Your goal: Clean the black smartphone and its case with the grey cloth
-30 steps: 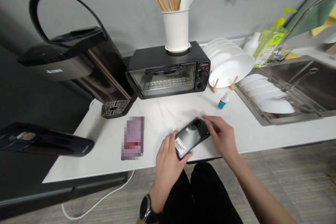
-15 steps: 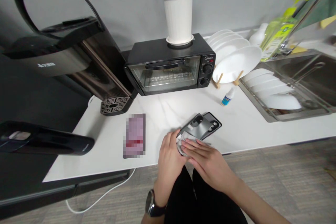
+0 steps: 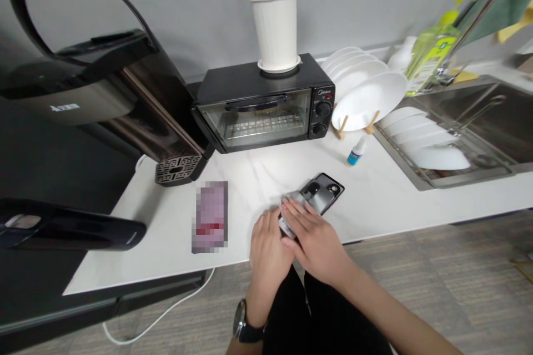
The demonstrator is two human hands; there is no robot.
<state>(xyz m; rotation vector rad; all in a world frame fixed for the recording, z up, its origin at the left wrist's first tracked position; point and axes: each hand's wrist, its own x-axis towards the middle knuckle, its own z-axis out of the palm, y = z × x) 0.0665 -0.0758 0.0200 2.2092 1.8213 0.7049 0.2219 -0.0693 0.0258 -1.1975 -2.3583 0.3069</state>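
A silvery-grey smartphone (image 3: 322, 194) lies slanted on the counter, its camera lenses facing up. A second camera-like dark patch sits beside the lenses; I cannot tell whether two pieces overlap there. My right hand (image 3: 316, 241) lies over the phone's near part, fingers together, pressing a crumpled light-grey cloth (image 3: 296, 198) against it. My left hand (image 3: 268, 247), with a watch on its wrist, holds the phone's near-left end, its fingertips bent at the edge. Both hands hide the lower part of the phone. Beyond it stands a small white bottle (image 3: 356, 152) with a blue label.
A blurred-out purple rectangular item (image 3: 210, 216) lies left on the white counter (image 3: 254, 177). Behind are a black toaster oven (image 3: 262, 111), a white chopstick holder (image 3: 275, 33) and a tall dark appliance (image 3: 145, 105). Racked plates (image 3: 370, 100) and a sink (image 3: 470, 127) are at right.
My right hand and the cloth have shifted up the phone, toward the camera end. The grey camera-bearing parts now sit closer together. The view has turned slightly to the right.
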